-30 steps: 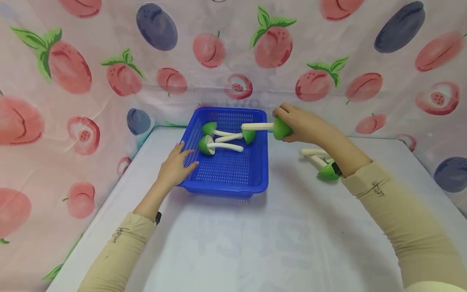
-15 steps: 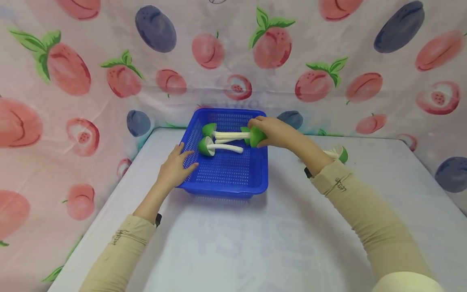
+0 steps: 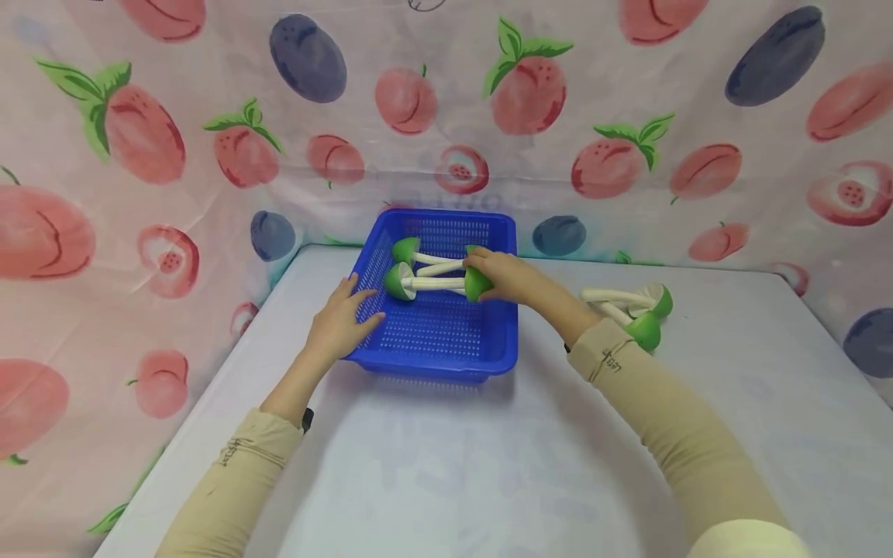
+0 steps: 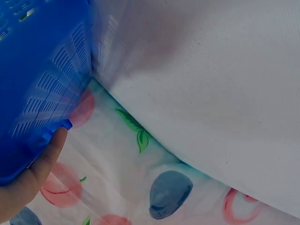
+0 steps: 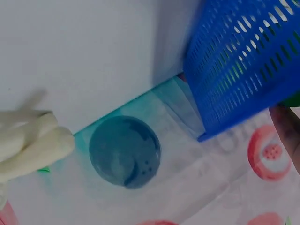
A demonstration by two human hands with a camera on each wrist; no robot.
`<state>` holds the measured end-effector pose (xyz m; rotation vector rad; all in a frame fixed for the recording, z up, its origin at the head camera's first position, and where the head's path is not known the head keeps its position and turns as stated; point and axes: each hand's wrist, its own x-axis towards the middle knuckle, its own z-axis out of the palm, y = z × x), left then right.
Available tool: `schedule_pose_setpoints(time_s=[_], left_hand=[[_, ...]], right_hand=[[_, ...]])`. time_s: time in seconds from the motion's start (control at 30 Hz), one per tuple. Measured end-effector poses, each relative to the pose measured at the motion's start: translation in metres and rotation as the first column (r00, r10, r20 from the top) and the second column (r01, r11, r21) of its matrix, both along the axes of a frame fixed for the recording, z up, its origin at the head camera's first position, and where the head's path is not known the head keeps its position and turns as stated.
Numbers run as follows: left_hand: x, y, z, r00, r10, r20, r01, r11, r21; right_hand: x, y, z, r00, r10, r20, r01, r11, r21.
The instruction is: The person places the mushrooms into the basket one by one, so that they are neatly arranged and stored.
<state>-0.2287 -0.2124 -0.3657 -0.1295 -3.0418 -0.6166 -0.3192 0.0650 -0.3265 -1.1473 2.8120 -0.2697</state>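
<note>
A blue perforated basket (image 3: 431, 366) holds several toy mushrooms with green caps and white stems, among them one mushroom (image 3: 406, 249) near the back left and another mushroom (image 3: 398, 281) in front of it. My right hand (image 3: 512, 277) reaches over the basket's right rim and grips a toy mushroom (image 3: 478, 285) by its green cap, its stem pointing left. At the basket's left rim rests my left hand (image 3: 340, 319), fingers spread. In the left wrist view one finger (image 4: 47, 161) touches the rim. The right wrist view shows only a sliver of the right hand (image 5: 287, 133).
To the right of the basket, toy mushrooms (image 3: 645, 332) lie together on the white table (image 3: 432, 465); their pale stems (image 5: 35, 145) show in the right wrist view. A fruit-printed cloth (image 3: 530, 170) hangs behind and along the left side.
My right hand has moved left and down from beyond the basket's right rim, bringing the toy mushroom into the basket, then slightly toward me. My left hand has stayed on the left rim.
</note>
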Motion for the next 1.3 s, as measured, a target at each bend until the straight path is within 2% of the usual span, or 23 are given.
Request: schedule_pose_setpoints(time_s=[0.17,0.4,0.53,0.73,0.87,1.3], left_hand=[[0.001,-0.001,-0.002,1.0,-0.001,-0.006,0.001,1.0,0.002],[-0.001,-0.001,-0.001,1.0,-0.001,-0.012,0.001,1.0,0.002],[-0.003,-0.001,-0.001,1.0,0.0,-0.014,0.0,1.0,-0.004],[-0.002,0.0,0.0,1.0,0.004,-0.01,-0.004,1.0,0.004],[0.0,-0.001,0.001,1.0,0.007,-0.01,-0.007,1.0,0.002],[-0.001,-0.002,0.0,1.0,0.0,-0.017,0.0,1.0,0.0]], right_hand=[[-0.003,-0.006,-0.015,0.999,-0.019,0.043,0.017,0.999,0.028],[-0.008,-0.011,-0.023,0.994,-0.054,0.09,0.052,0.998,0.027],[-0.01,-0.015,-0.025,0.995,-0.068,0.071,0.063,0.995,0.071],[-0.018,-0.019,-0.031,0.999,-0.047,0.021,0.044,0.989,0.139],[-0.021,-0.023,-0.033,0.999,-0.033,0.022,0.03,0.992,0.123],[-0.024,-0.023,-0.037,0.997,-0.078,0.027,0.075,0.993,0.087]])
